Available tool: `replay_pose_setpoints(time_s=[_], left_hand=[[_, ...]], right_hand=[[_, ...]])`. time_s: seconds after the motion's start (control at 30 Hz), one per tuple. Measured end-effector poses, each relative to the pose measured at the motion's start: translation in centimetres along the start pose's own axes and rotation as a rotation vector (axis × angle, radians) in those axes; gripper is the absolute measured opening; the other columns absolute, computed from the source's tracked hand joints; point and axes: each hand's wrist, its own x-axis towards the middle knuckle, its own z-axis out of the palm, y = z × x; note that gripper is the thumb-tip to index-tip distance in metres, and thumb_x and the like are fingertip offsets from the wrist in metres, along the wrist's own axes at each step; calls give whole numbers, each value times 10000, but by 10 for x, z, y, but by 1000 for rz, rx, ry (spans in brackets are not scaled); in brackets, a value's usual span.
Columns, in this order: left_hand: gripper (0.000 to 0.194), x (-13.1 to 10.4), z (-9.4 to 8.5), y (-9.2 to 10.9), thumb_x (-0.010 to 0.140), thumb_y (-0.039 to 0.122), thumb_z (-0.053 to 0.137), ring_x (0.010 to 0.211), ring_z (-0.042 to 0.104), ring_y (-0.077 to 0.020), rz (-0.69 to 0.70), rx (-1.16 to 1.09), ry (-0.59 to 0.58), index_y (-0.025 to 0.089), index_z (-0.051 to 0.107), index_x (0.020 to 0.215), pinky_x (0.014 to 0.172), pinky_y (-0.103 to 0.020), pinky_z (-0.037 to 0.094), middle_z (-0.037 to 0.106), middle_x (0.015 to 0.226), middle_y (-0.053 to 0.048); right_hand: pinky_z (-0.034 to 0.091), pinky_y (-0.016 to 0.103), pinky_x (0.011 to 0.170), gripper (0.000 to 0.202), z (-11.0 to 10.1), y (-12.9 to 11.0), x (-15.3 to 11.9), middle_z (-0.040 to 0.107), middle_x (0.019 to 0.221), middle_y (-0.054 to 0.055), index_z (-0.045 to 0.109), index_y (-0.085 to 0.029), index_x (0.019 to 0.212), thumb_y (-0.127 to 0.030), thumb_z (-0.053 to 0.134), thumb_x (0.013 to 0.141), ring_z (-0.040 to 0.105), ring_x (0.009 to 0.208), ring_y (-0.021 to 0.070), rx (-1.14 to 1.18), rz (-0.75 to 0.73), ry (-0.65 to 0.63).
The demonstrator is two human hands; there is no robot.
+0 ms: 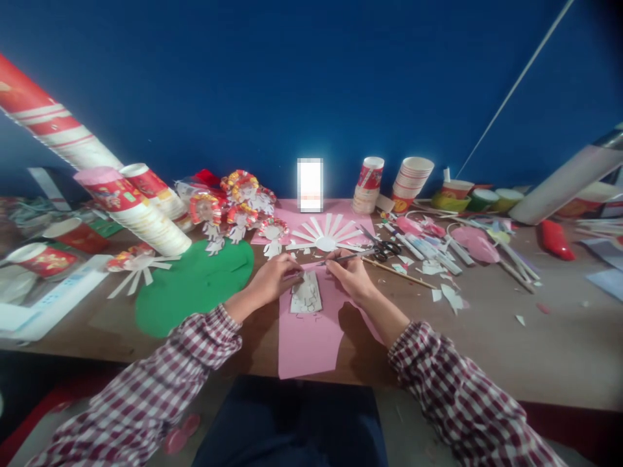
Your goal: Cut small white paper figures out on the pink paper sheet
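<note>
Above the top left edge of a small white card [305, 306], my left hand [275, 279] has its fingers drawn together. Whatever lies between its fingertips is too small to make out. My right hand [354, 280] is closed around a slim dark pen-like tool [346, 258], whose tip points left toward the other hand. Grey curls or cut marks cover the card, which rests on a pink paper sheet [311, 350]. Just beyond the hands, a white paper cup cut into spread strips [327, 243] stands fanned out.
Scissors [387, 249], a wooden stick [403, 273], markers [440, 254] and paper scraps lie to the right. Green paper [195, 285], stacked cups [150, 224] and paper figures with colourful rings [238, 224] occupy the left. More stacked cups [411, 178] stand at the back.
</note>
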Motion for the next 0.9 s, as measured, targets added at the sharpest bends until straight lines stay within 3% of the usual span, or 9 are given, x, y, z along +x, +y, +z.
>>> replay_pose_setpoints(time_s=[0.1,0.2,0.27,0.37,0.6,0.9], left_hand=[[238,-3,-3,-2,804,388,701,811,630,-195,-52,-91,12,184,700,925,752,-307,487,672,901,-61],[322,-9,-10,-10,742,440,746,720,615,-180,-187,-267,23,172,670,903,697,-304,480,678,791,-32],[416,-14,-17,-15,658,480,796,732,625,-179,-295,-416,77,164,665,894,727,-315,489,691,798,-35],[485,-22,-31,-19,641,524,782,781,647,-185,-364,-471,142,151,658,926,776,-337,502,711,859,-61],[385,-38,-57,-12,658,447,773,742,634,-158,-423,-465,190,151,687,888,733,-304,495,708,807,-42],[366,-50,-53,-2,675,438,756,751,632,-157,-427,-478,193,157,695,902,723,-302,495,717,833,-46]], right_hand=[[295,157,380,179,0,0,0,558,568,-57,560,-199,785,-330,653,707,467,441,68,9,12,5],[277,150,359,197,0,-3,-1,560,577,-55,566,-192,792,-336,660,695,454,433,63,32,23,6],[267,148,348,221,0,-4,-2,563,581,-54,569,-191,796,-351,673,684,446,427,62,48,29,16],[259,147,334,253,-1,-6,-2,565,577,-56,566,-194,804,-370,687,669,451,425,68,60,30,25],[246,142,315,222,-3,-5,0,554,574,-58,552,-198,773,-357,669,672,400,415,58,57,-2,26],[255,145,311,212,-1,-6,-6,538,569,-66,547,-197,767,-351,668,684,381,396,51,20,-14,-21]])
